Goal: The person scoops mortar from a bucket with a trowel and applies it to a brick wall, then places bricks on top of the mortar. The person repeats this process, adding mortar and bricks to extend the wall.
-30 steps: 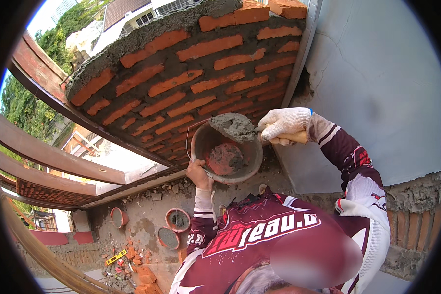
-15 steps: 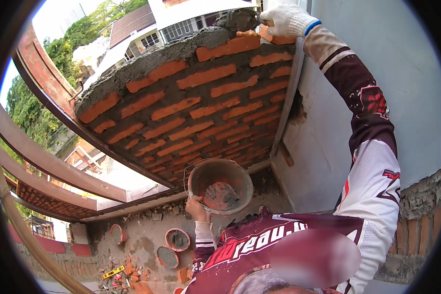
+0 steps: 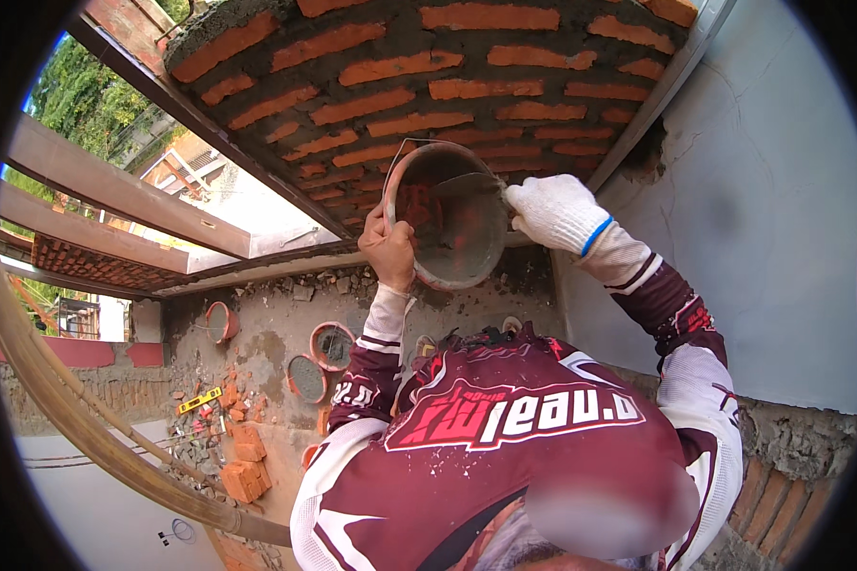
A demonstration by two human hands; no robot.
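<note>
My bare left hand (image 3: 388,249) grips the left rim of a bucket (image 3: 481,240), its fingers wrapped over the edge. The bucket is tilted so its inside shows, with wet grey mortar smeared in it and a thin wire handle standing up. In my right hand (image 3: 560,211), covered by a white knit glove with a blue cuff, is a trowel (image 3: 468,185). Its blade reaches into the bucket; the handle is mostly hidden by the glove. Just beyond the bucket rises a brick wall (image 3: 400,68) with grey mortar joints.
To the right stands a pale smooth wall (image 3: 771,247). On the floor at the left are a mortar-filled bucket (image 3: 307,379), two other buckets, a yellow spirit level (image 3: 200,400) and stacked bricks (image 3: 246,476). Metal beams (image 3: 129,195) and a curved pole (image 3: 95,457) run along the left.
My right hand has come down from the top of the brick wall to the bucket, with the trowel now inside it. My left hand has raised the bucket. The view has tilted downward.
</note>
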